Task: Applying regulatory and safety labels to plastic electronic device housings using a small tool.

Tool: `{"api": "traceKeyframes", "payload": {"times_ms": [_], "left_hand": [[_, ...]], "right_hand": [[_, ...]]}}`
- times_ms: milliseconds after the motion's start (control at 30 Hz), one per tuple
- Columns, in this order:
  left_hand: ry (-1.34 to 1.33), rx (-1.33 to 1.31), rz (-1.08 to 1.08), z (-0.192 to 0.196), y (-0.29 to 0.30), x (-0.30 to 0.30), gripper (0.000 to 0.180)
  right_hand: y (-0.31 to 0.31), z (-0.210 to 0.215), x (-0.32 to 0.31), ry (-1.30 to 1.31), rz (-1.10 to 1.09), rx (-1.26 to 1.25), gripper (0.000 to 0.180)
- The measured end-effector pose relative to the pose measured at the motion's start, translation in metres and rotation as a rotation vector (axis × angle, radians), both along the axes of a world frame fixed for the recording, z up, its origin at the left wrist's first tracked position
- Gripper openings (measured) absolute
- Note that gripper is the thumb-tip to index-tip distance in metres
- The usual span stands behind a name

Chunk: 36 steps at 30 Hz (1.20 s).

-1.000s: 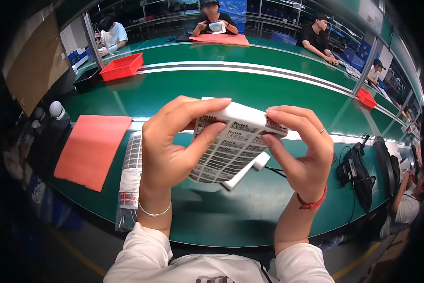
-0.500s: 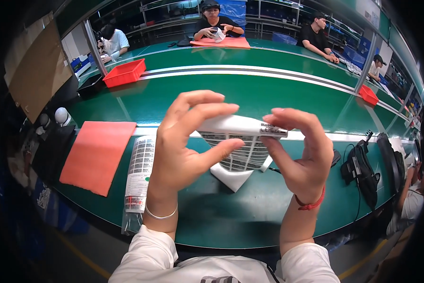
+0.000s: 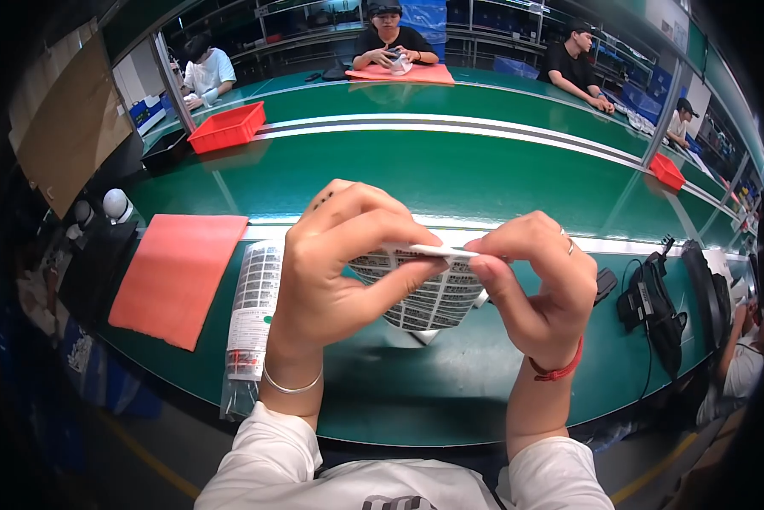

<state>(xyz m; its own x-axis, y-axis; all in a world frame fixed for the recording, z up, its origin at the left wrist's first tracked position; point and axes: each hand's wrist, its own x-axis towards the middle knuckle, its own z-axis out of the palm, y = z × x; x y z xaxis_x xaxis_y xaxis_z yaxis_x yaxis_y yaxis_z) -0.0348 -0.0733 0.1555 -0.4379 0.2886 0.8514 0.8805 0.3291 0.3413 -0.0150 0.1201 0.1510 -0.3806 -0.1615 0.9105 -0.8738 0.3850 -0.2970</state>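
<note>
Pinching upper edge of label sheet (image 3: 437, 304) at two spots, with left hand (image 3: 335, 272) and right hand (image 3: 542, 285), above green worktop (image 3: 450, 391). Probably light, thin, floppy; likely to crease. Best held lightly by edges, near corners.

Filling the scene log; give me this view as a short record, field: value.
left grip: pinching upper edge of printed label sheet
right grip: pinching same edge, farther right
label sheet: curved, raised over green bench
bench left: pink pad, bagged label bundle
bench right: black corded item
upper left: red tray
</note>
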Motion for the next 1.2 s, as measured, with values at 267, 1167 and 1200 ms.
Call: {"api": "traceKeyframes", "payload": {"times_ms": [267, 1167, 1200], "left_hand": [[0.000, 0.022, 0.014, 0.000, 0.009, 0.007, 0.017], [-0.021, -0.039, 0.090, -0.003, 0.014, 0.005, 0.019], [-0.019, 0.000, 0.092, -0.002, 0.015, 0.006, 0.021]], "right_hand": [[-0.008, -0.002, 0.000, 0.003, -0.057, 0.011, 0.013], [-0.006, -0.009, -0.004, -0.048, -0.017, -0.031, 0.010], [-0.005, -0.008, -0.003, -0.047, -0.002, -0.041, 0.011]]}}
